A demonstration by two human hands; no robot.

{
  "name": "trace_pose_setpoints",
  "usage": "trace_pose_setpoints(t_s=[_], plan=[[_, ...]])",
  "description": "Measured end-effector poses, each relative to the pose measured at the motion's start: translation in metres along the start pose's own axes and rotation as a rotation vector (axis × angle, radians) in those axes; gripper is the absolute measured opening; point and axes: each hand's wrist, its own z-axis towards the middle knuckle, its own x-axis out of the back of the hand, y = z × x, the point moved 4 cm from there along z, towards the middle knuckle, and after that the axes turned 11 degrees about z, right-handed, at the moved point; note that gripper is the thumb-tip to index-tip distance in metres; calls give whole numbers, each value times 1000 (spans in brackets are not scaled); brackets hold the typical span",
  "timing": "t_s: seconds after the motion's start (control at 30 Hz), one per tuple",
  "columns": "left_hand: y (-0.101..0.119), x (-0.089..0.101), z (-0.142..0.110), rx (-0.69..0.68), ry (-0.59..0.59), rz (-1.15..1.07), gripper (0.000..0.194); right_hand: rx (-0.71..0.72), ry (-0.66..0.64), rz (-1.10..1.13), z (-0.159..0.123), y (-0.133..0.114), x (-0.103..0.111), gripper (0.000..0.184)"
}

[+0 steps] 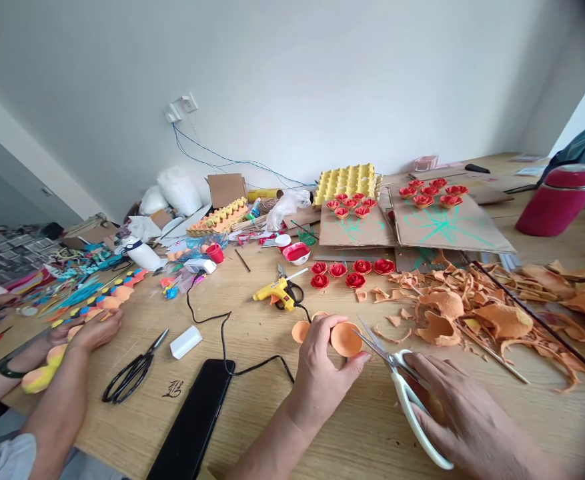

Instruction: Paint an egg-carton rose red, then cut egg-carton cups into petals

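My left hand (325, 373) is closed around a piece of orange egg-carton cups (345, 339), held just above the wooden table (252, 333). My right hand (465, 413) grips white-handled scissors (402, 380) whose blades point up-left and touch the edge of the orange cup. Orange carton scraps (472, 313) lie in a heap to the right of my hands. Several red paper roses (352, 272) sit in a row beyond the cups.
A yellow glue gun (277, 292), black scissors (135, 370), a black phone (195, 420) and a white block (185, 342) lie left of my hands. Another person's hands (85, 333) work at the far left. Cardboard sheets (447, 223) with roses, yellow egg tray (345, 181), red flask (559, 200) behind.
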Motion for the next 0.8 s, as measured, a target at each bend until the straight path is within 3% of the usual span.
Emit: trace_pose_setpoints(t_s=[0.37, 0.8], plan=[[9, -3, -4, -31, -29, -76, 44, -25, -52, 49, -4, 6, -12, 16], [13, -4, -7, -49, -53, -116, 38, -21, -104, 76, -1, 0, -11, 14]])
